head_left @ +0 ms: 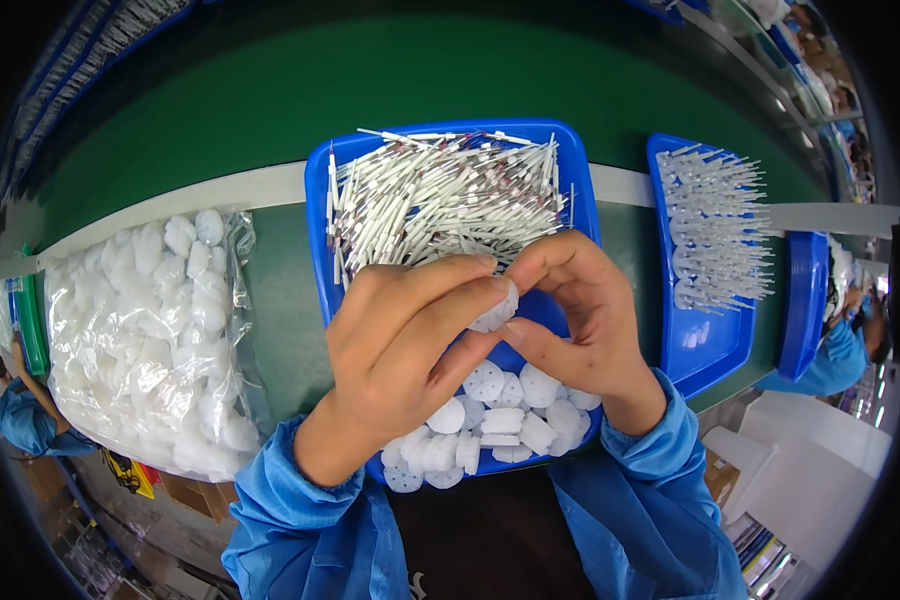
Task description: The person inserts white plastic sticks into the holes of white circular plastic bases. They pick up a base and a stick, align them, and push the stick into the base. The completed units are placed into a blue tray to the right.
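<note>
A small round translucent white plastic disc with holes is held up over the middle of the blue tray. My left hand is closed on it, fingers and thumb at its left side. My right hand grips its right edge between thumb and forefinger; whether a thin stick is also pinched there is hidden. Behind my hands a heap of thin white sticks with dark reddish ends fills the tray's far part. Nearest me, several more white discs lie loose and in short stacks in the near part.
A clear plastic bag full of white discs lies to the left. On the right, a second blue tray holds discs with sticks standing in them. Beyond it is another blue tray. Blue-sleeved people sit at both sides.
</note>
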A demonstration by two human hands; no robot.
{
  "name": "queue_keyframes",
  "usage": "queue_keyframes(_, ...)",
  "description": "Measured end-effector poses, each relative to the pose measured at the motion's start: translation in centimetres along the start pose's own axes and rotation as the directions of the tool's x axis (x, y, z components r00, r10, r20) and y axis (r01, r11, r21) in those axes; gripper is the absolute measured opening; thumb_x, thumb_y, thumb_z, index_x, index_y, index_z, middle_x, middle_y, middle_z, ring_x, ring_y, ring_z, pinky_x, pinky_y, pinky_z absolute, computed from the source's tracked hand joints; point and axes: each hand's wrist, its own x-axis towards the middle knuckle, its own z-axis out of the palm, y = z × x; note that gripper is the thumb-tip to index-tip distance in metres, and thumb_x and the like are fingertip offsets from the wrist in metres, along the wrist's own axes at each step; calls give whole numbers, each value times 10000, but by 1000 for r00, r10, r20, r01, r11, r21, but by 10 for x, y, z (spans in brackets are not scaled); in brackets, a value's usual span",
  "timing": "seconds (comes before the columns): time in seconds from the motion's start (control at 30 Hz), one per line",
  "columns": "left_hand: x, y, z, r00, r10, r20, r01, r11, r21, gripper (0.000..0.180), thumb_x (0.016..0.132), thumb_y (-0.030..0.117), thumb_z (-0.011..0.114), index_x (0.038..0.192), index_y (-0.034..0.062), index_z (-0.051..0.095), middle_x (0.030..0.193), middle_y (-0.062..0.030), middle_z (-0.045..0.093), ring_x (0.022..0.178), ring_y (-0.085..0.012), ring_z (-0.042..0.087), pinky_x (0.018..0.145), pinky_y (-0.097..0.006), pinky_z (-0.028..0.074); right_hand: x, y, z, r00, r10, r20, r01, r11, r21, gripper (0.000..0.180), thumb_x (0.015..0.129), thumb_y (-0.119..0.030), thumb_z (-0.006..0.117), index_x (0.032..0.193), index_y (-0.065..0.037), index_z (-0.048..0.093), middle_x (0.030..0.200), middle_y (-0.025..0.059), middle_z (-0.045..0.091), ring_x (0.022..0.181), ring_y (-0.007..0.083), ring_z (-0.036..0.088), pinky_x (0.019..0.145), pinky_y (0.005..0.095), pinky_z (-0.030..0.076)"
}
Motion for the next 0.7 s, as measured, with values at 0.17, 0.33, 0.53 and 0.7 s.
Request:
queue_keyframes(0.17,-4,2,-2,994,-42,99,51,995,-86,497,720,143,948,1192,66,815,1203,-83,789,879,-228,684,744,-332,553,-5,-10,-5,980,184,-73,-190,977,-96,162,981,-9,775,1114,-20,683,871,18,752,836,89,732,762,256,576)
queue_keyframes(0.33,-6,-9,-15,981,-194,6,179,897,-404,411,928,211,858,1277,6,784,1277,-168,740,1040,-252,717,856,-339,582,-1,-20,-12,997,-62,-38,24,771,-636,110,914,-92,842,912,-73,733,841,28,781,788,136,760,688,292,574)
queue_keyframes(0.53,-12,-10,-17,869,-490,76,418,641,-644,323,1123,179,624,1290,-67,750,1338,-202,688,1171,-253,689,991,-354,556,11,-4,24,874,-203,441,474,166,-865,75,804,-162,747,867,-141,711,821,-27,622,783,169,649,679,328,498)
queue_keyframes(0.7,-16,-18,-21,832,-529,170,501,582,-641,349,1133,183,588,1358,-53,714,1368,-173,665,1163,-214,675,965,-319,559,20,1,30,923,-92,375,382,82,-920,128,802,-135,737,927,-111,720,933,15,691,881,199,692,785,368,527)
